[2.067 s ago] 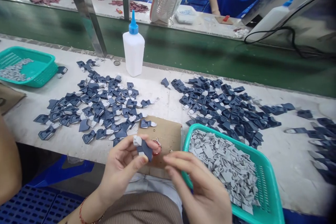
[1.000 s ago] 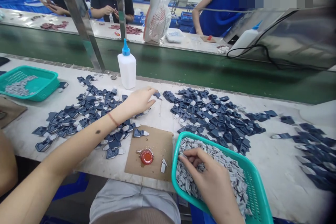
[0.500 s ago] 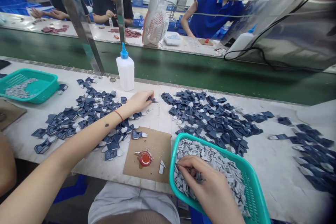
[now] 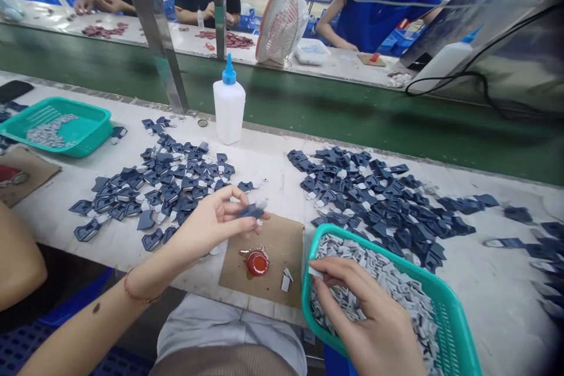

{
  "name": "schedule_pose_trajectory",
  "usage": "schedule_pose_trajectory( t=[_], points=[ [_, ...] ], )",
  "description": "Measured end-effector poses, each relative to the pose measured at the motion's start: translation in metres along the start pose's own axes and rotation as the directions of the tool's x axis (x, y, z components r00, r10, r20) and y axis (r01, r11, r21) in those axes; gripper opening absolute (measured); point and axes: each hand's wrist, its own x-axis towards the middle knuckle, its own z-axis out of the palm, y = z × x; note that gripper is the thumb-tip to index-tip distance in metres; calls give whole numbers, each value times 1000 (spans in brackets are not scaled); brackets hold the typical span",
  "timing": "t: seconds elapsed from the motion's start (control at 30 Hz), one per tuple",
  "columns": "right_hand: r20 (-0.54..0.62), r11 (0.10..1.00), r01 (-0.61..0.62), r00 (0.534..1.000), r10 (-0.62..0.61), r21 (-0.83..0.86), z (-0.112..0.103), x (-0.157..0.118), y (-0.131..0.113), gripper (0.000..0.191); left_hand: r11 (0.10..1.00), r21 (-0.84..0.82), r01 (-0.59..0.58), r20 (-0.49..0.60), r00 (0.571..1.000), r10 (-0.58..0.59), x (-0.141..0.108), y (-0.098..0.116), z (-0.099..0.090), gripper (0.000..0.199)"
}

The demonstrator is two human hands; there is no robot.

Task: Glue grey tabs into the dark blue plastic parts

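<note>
Left hand point(image 4: 211, 224) raised just above the tabletop point(image 4: 268, 164), its thumb and fingertips pinched together on a dark blue plastic piece point(image 4: 252, 210) — the piece hangs over the far left corner of a brown cardboard sheet point(image 4: 282, 247). Right hand point(image 4: 365, 311) resting in the near end of a teal basket point(image 4: 445, 296) filled with small grey parts point(image 4: 396, 288); its fingers are curled together, a single grey part point(image 4: 315, 272) nipped at the tips close to the basket's left rim. On the cardboard sheet lie a small red cap point(image 4: 258, 262), wet and glossy about its edge, and a loose grey piece point(image 4: 286, 281) just to its right. Two spreads of dark blue pieces cover the tabletop: a left spread point(image 4: 163, 188), many of its pieces showing pale grey tips, and a right spread point(image 4: 379, 200) beyond the basket. A white squeeze bottle point(image 4: 229, 107) with a blue nozzle stands upright between the spreads, towards the far edge. A second teal basket point(image 4: 61, 126), holding a few grey parts, sits at far left. Behind the tabletop runs a green belt point(image 4: 308, 111) — past it, other people are seated at a further bench with a small fan point(image 4: 282, 17).
</note>
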Motion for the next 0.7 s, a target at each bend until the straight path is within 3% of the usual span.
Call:
schedule_pose_trajectory(
  t=[0.1,0.27,0.43,0.6,0.7],
  points=[
    [58,999,9,998,-12,47,8,3,-14,10,971,-192,145,36,989,-140,-20,-10,-5,27],
    [161,994,27,986,-44,102,32,11,-28,15,918,-333,215,33,976,-217,-44,-30,-12,23],
    [267,996,-21,964,-4,91,47,19,-29,20,858,-472,202,6,974,-226,-56,-43,-14,15],
    [281,998,-31,960,12,62,48,21,-28,21,842,-506,185,-46,970,-240,-60,-49,-13,12],
    [281,998,-32,960,13,60,48,21,-29,22,850,-499,171,-77,968,-240,-60,-53,-10,22]
  ],
)
